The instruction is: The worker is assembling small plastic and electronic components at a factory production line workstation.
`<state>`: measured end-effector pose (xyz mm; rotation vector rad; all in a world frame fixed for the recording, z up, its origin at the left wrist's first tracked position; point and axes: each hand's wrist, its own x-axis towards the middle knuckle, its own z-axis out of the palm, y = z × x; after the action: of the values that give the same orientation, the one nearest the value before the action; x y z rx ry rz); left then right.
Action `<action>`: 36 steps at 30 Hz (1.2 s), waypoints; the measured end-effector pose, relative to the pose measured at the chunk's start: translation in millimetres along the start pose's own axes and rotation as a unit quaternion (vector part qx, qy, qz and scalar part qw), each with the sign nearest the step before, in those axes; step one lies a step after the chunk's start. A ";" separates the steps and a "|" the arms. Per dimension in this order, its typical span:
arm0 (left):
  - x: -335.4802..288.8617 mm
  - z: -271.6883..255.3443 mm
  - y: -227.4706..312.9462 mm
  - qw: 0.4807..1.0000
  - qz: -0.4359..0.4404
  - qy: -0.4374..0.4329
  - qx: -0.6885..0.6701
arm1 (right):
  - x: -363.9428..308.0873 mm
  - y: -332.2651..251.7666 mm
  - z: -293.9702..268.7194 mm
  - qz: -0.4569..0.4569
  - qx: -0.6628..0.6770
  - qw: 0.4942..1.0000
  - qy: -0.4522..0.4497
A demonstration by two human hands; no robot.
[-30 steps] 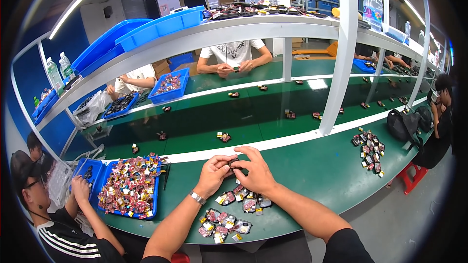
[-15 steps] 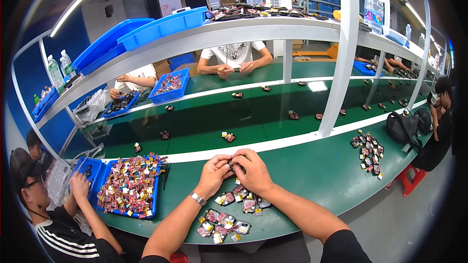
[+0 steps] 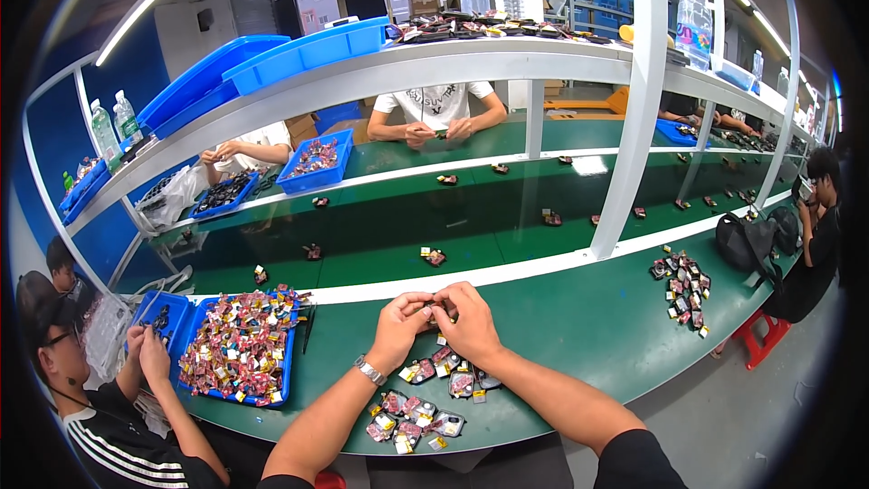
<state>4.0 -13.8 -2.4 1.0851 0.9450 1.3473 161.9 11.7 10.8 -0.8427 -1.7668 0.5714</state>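
Observation:
Over the green bench, my left hand point(image 3: 400, 330) and my right hand point(image 3: 469, 324) meet, fingertips closed together on a small dark part point(image 3: 432, 308). The fingers cover most of it, so its exact kind does not show. Just below the hands lies a loose group of small dark casings point(image 3: 462, 384) with reddish boards and white and yellow pieces. Nearer the bench edge sits a second cluster of similar casings point(image 3: 407, 436). To the left, a blue tray point(image 3: 288, 380) is heaped with reddish boards bearing white and yellow pieces.
A co-worker point(image 3: 100, 398) sits at the left by another blue tray point(image 3: 186, 312). Beyond a white rail point(image 3: 507, 272), a green conveyor point(image 3: 371, 231) carries scattered assemblies. A metal post point(image 3: 629, 127) rises ahead. More assemblies point(image 3: 684, 290) and a black bag point(image 3: 747, 240) lie right.
The assemblies on the conveyor have shifted slightly to the right. My hands stay together in nearly the same place, with small finger movements. The left co-worker's hands have come together.

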 end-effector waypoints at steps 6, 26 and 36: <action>0.2 -2.1 -6.1 0.998 0.018 0.024 0.049 | -2.1 -1.5 -0.6 0.015 0.037 0.999 -0.025; -0.8 -4.0 -2.3 0.997 -0.022 -0.026 -0.073 | 0.1 -1.8 -10.7 -0.176 -0.161 0.971 -0.034; 0.2 -2.0 -3.7 0.997 -0.033 -0.022 -0.068 | 1.1 -3.6 -9.4 -0.140 -0.146 0.978 -0.043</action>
<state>3.0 -13.2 -6.4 0.9678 0.8373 1.3100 169.6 10.1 17.3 -0.7557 -2.0373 0.1654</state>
